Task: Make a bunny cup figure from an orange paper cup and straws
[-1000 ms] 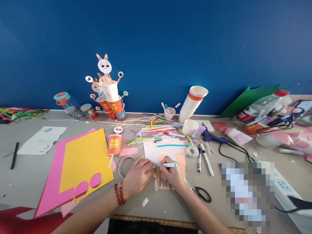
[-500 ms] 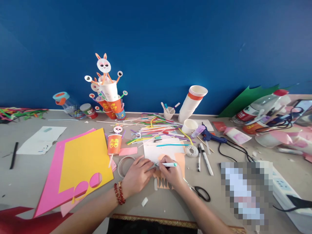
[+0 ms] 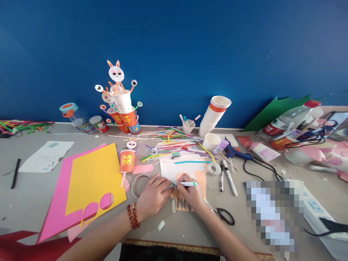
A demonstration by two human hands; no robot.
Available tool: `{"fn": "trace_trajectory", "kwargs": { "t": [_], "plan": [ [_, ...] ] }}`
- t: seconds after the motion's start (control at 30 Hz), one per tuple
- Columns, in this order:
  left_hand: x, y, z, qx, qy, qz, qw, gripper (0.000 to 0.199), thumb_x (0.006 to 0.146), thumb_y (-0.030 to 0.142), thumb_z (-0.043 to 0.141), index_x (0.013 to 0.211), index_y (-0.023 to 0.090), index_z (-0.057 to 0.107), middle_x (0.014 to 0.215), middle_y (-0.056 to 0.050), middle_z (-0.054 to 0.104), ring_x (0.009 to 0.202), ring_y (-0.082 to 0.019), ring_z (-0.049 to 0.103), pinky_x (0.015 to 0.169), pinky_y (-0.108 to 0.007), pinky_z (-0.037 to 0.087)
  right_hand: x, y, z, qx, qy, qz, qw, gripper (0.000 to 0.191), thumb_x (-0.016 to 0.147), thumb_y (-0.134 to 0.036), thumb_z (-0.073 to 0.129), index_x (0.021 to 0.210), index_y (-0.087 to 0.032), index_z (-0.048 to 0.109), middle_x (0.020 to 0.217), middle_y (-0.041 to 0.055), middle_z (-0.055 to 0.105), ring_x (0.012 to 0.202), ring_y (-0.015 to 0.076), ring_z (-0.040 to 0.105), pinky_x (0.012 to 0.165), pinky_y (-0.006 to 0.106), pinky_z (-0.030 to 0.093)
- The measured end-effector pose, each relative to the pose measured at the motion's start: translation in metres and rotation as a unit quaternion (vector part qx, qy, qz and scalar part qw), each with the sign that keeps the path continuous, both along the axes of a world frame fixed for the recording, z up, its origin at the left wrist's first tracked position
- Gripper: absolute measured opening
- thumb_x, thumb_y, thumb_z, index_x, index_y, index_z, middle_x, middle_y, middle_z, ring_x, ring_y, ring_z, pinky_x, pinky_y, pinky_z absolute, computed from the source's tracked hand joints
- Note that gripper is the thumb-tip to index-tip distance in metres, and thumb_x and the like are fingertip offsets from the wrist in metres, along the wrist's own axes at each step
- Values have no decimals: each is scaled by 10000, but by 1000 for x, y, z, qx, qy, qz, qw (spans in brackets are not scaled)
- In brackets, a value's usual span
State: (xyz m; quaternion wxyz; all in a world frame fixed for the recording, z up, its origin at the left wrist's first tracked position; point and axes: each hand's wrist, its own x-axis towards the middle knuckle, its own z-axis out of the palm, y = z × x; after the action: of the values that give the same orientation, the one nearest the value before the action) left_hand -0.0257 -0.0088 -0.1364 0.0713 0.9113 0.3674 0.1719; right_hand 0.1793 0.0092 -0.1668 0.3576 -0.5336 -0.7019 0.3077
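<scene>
A white marker (image 3: 189, 184) with a teal end is held in a writing grip by my right hand (image 3: 191, 194), its tip near my left fingertips. My left hand (image 3: 153, 195), with a red bead bracelet at the wrist, has its fingers bent and pressed together beside the tip. What they hold down is too small and covered to make out. Under both hands lie a white sheet (image 3: 168, 166) and orange paper (image 3: 201, 178) with leaf-shaped cutouts along its near edge. A roll of tape (image 3: 133, 186) sits left of my left hand, partly hidden by it.
Black-handled scissors (image 3: 225, 216) lie by my right forearm. Pens (image 3: 230, 177), a white tape roll (image 3: 214, 168) and a blue glue gun (image 3: 237, 153) are further right. Yellow card (image 3: 95, 174), a rabbit cup (image 3: 127, 161) and stacked cups (image 3: 213, 116) stand or lie around. Several coloured sticks (image 3: 174, 139) cover the back.
Both hands stay in the same place. The marker has shifted very slightly in my right hand; nothing else has visibly moved.
</scene>
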Motion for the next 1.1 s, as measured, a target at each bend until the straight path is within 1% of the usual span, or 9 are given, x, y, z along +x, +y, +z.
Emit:
{"fn": "trace_trajectory", "kwargs": {
  "t": [0.13, 0.27, 0.4, 0.53, 0.7, 0.83, 1.0, 1.1],
  "plan": [
    [0, 0, 0, -1, -5, -4, 1000, 273, 945, 221, 530, 1200, 236, 627, 1221, -40, 654, 1192, -220, 514, 1140, -464, 291, 0, -1, 1, -2, -2, -1, 1000, 161, 860, -257, 512, 702, -230, 494, 582, -44, 506, 514, 135, 470, 514, 226, 364],
    [0, 0, 1, 2, 1, -2, 1000, 275, 939, 216, 540, 1198, 239, 629, 1216, -44, 653, 1196, -218, 512, 1137, -464, 298, -1, -1, 1, -2, -3, -1, 1000, 160, 868, -268, 513, 713, -229, 504, 604, -36, 532, 542, 142, 498, 530, 228, 375],
    [-1, 0, 0, -5, -5, -6, 1000, 277, 947, 219, 521, 1201, 237, 631, 1223, -54, 649, 1191, -231, 516, 1130, -481, 298, -1, 0, 1, -3, -2, -2, 1000, 169, 870, -271, 513, 706, -230, 504, 584, -38, 530, 519, 140, 484, 504, 227, 356],
    [-1, 0, -1, -5, -8, -6, 1000, 276, 955, 217, 505, 1197, 239, 635, 1219, -53, 652, 1190, -237, 516, 1126, -486, 301, -1, 0, 0, -1, -2, 1, 1000, 169, 874, -271, 512, 710, -230, 501, 600, -37, 531, 534, 141, 492, 522, 229, 366],
    [-1, 0, 0, -1, -7, -5, 1000, 276, 953, 220, 512, 1201, 238, 632, 1221, -49, 654, 1190, -227, 515, 1128, -475, 305, 0, 0, 1, -1, 4, -1, 1000, 169, 864, -253, 503, 698, -232, 474, 590, -43, 507, 515, 137, 467, 515, 229, 359],
    [-1, 0, 1, -5, -8, -4, 1000, 270, 956, 222, 508, 1193, 237, 636, 1215, -51, 655, 1189, -228, 517, 1130, -474, 302, 0, 0, 1, -2, 9, 2, 1000, 167, 874, -265, 496, 712, -230, 478, 606, -38, 510, 544, 142, 487, 535, 229, 373],
    [-1, 0, 0, -11, -12, -4, 1000, 280, 958, 221, 506, 1209, 238, 628, 1229, -49, 652, 1194, -232, 513, 1134, -479, 291, 1, -1, -1, -7, 11, -1, 1000, 167, 859, -254, 502, 700, -233, 457, 578, -52, 469, 514, 136, 449, 515, 229, 348],
    [-1, 0, 0, -12, -12, -4, 1000, 279, 959, 222, 507, 1210, 236, 628, 1231, -49, 651, 1196, -234, 513, 1134, -480, 289, 1, -1, -2, -8, 14, 0, 1000, 165, 864, -255, 502, 706, -231, 460, 589, -49, 474, 528, 137, 457, 525, 230, 351]
  ]
}}
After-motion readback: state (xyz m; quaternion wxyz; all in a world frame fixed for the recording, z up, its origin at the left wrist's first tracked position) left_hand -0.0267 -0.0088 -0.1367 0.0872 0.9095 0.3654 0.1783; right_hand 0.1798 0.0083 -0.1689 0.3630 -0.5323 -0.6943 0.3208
